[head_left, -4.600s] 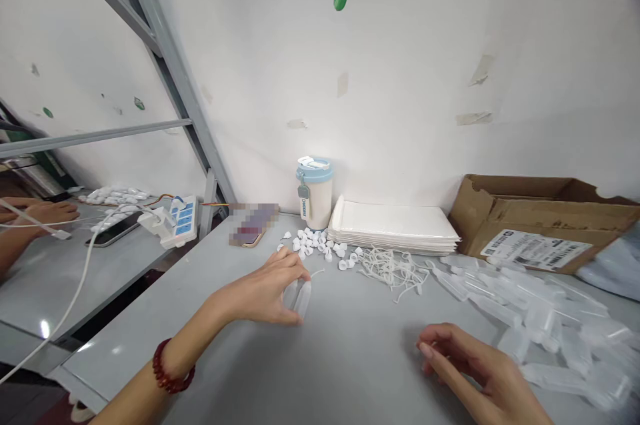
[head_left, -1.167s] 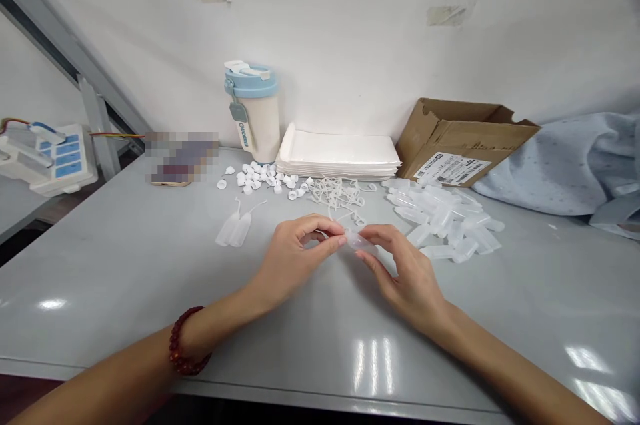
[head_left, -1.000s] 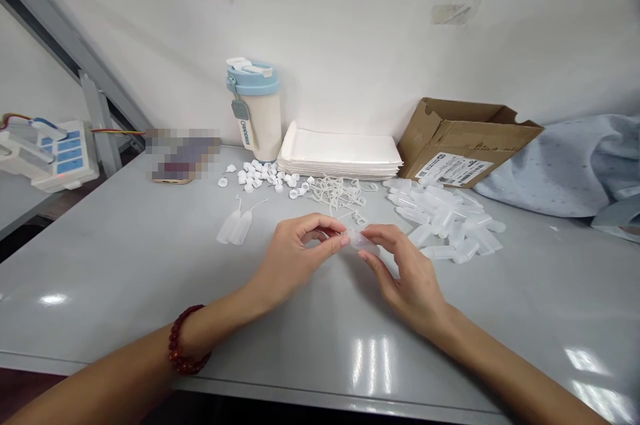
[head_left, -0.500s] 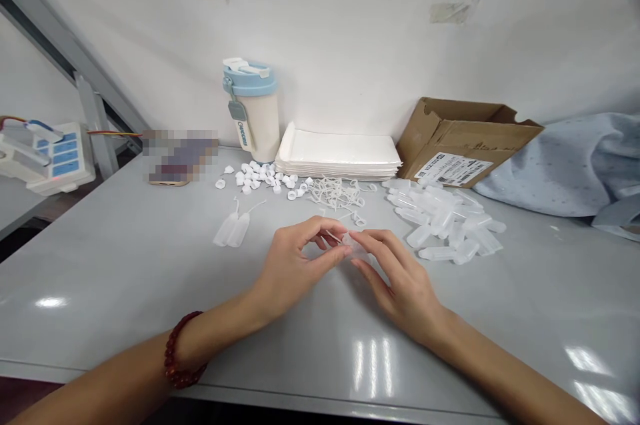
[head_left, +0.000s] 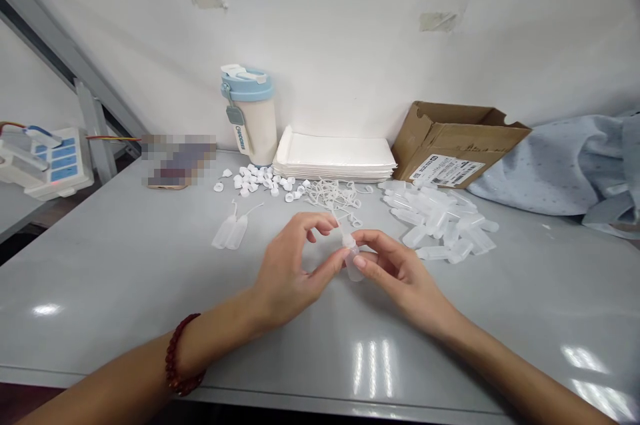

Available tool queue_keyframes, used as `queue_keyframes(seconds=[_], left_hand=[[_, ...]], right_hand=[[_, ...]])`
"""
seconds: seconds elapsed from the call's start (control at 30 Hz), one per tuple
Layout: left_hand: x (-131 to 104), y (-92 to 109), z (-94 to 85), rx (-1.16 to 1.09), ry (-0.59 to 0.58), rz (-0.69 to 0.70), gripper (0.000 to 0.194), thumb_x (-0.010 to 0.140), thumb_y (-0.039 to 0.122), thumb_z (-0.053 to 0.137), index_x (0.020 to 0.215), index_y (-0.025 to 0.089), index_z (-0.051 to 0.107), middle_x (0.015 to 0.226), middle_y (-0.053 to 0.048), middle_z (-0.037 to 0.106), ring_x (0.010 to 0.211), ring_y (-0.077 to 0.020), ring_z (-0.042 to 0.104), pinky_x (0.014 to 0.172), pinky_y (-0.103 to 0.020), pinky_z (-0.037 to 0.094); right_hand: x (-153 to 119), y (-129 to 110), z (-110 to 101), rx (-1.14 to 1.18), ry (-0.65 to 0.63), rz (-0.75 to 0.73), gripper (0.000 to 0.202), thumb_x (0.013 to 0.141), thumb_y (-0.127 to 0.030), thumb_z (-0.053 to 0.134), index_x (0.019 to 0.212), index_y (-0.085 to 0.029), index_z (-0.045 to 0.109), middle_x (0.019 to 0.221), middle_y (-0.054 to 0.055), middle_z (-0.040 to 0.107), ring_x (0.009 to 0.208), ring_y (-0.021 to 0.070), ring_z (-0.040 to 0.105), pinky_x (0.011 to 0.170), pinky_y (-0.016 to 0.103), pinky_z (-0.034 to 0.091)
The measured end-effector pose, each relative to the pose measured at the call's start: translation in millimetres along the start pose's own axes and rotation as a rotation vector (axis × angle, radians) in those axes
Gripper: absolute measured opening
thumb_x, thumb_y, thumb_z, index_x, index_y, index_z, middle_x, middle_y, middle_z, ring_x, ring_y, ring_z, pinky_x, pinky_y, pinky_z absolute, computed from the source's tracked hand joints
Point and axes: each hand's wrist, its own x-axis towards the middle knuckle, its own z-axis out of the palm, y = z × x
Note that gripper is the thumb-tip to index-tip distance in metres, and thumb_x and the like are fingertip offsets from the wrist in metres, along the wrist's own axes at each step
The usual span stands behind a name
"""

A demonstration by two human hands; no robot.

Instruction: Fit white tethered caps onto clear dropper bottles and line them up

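Note:
Between my hands is a small translucent plastic bottle point(head_left: 354, 269), slightly tilted, with a white strap point(head_left: 341, 223) rising from its neck. My right hand point(head_left: 397, 268) pinches the bottle between thumb and fingers. The thumb of my left hand point(head_left: 293, 261) touches the bottle near its neck, while its curled index finger stands apart from the thumb, close to the strap. Beyond my hands lies a heap of white looped straps point(head_left: 333, 193). Loose white caps point(head_left: 255, 178) are scattered left of it. A pile of translucent bottles point(head_left: 443, 215) lies to the right.
Two bottles with straps point(head_left: 231, 231) lie to the left. Along the wall are a blue-lidded cup point(head_left: 255, 125), a stack of white envelopes point(head_left: 337, 155) and an open cardboard box point(head_left: 450, 145). Pale blue fabric point(head_left: 560, 161) sits at right, a blurred phone point(head_left: 173, 175) at left.
The bottle has come upright and lower between my hands, showing its neck and strap. My left index finger has parted from the thumb, and my right fingers have closed around the bottle.

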Motion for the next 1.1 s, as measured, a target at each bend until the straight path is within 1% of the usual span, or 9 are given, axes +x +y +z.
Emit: queue_keyframes(seconds=[0.1, 0.17, 0.23, 0.33, 0.5, 0.67, 0.8, 0.97, 1.1], left_hand=[[1.5, 2.2, -3.7, -0.018, -0.037, -0.055, 0.019, 0.081, 0.02, 0.062, 0.091, 0.021, 0.046, 0.09, -0.001, 0.06, 0.08, -0.014, 0.058, 0.072, -0.03, 0.049], [4.1, 2.1, -5.5, 0.005, -0.134, 0.007, 0.016, 0.082, 0.023, 0.062, 0.092, 0.021, 0.049, 0.088, -0.002, 0.06, 0.085, -0.0163, 0.057, 0.075, -0.032, 0.048], [5.8, 1.2, -5.8, 0.014, -0.22, 0.08, 0.028, 0.079, 0.028, 0.066, 0.102, 0.02, 0.051, 0.097, -0.005, 0.06, 0.093, -0.0196, 0.055, 0.081, -0.035, 0.048], [5.2, -0.3, -4.0, 0.027, -0.293, 0.138, 0.051, 0.074, 0.033, 0.072, 0.116, 0.02, 0.046, 0.109, -0.008, 0.058, 0.103, -0.0229, 0.051, 0.087, -0.038, 0.047], [3.1, -2.5, -2.6, 0.09, -0.291, 0.241, 0.055, 0.075, 0.034, 0.073, 0.118, 0.02, 0.043, 0.109, -0.009, 0.056, 0.102, -0.0244, 0.048, 0.088, -0.04, 0.046], [5.6, -5.0, -4.6, 0.143, -0.293, 0.317, 0.046, 0.076, 0.022, 0.069, 0.115, 0.018, 0.044, 0.106, -0.008, 0.057, 0.101, -0.0234, 0.048, 0.089, -0.04, 0.045], [7.5, -6.6, -6.7, 0.181, -0.336, 0.277, 0.045, 0.074, 0.016, 0.066, 0.114, 0.018, 0.045, 0.106, -0.007, 0.057, 0.101, -0.0229, 0.048, 0.088, -0.038, 0.045], [13.5, -6.0, -15.9, 0.24, -0.466, 0.207, 0.037, 0.077, 0.019, 0.063, 0.11, 0.017, 0.048, 0.105, -0.007, 0.057, 0.102, -0.0234, 0.046, 0.088, -0.038, 0.045], [25.2, -11.4, -37.8, 0.308, -0.606, 0.127, 0.036, 0.076, 0.02, 0.064, 0.109, 0.018, 0.05, 0.107, -0.007, 0.056, 0.106, -0.0242, 0.045, 0.087, -0.037, 0.044]], right_hand=[[1.5, -3.9, -2.3, 0.341, -0.108, 0.071, 0.017, 0.091, -0.027, 0.055, 0.106, -0.021, 0.057, 0.09, 0.002, 0.069, 0.086, 0.0126, 0.064, 0.081, 0.025, 0.048], [2.3, -2.8, -2.5, 0.525, -0.127, 0.104, 0.017, 0.089, -0.023, 0.057, 0.106, -0.021, 0.06, 0.093, 0.003, 0.069, 0.086, 0.0108, 0.064, 0.081, 0.023, 0.048], [2.9, -0.8, -2.0, 0.646, -0.139, 0.15, 0.019, 0.088, -0.02, 0.059, 0.106, -0.02, 0.062, 0.094, 0.003, 0.069, 0.086, 0.0112, 0.066, 0.081, 0.023, 0.049], [3.8, 1.5, -1.1, 0.727, -0.151, 0.189, 0.02, 0.087, -0.019, 0.059, 0.107, -0.018, 0.064, 0.094, 0.005, 0.069, 0.09, 0.0149, 0.067, 0.08, 0.025, 0.051], [5.5, 4.2, -1.1, 0.772, -0.152, 0.204, 0.019, 0.087, -0.018, 0.059, 0.106, -0.017, 0.065, 0.095, 0.007, 0.07, 0.096, 0.017, 0.067, 0.084, 0.026, 0.051], [4.5, 4.4, -0.7, 0.658, -0.156, 0.167, 0.021, 0.089, -0.022, 0.055, 0.11, -0.019, 0.059, 0.104, 0.008, 0.068, 0.102, 0.0203, 0.065, 0.087, 0.033, 0.05], [1.5, 3.5, 1.5, 0.299, -0.056, 0.039, 0.028, 0.091, -0.027, 0.054, 0.119, -0.024, 0.05, 0.111, 0.007, 0.066, 0.106, 0.0196, 0.062, 0.092, 0.037, 0.047], [0.1, 7.1, 6.2, 0.051, -0.039, -0.027, 0.041, 0.089, -0.027, 0.054, 0.128, -0.023, 0.044, 0.118, 0.009, 0.062, 0.109, 0.0212, 0.06, 0.095, 0.043, 0.046], [-1.3, 10.0, 8.8, -0.038, -0.079, -0.034, 0.043, 0.088, -0.026, 0.056, 0.129, -0.023, 0.045, 0.121, 0.01, 0.06, 0.112, 0.021, 0.058, 0.099, 0.044, 0.045]])
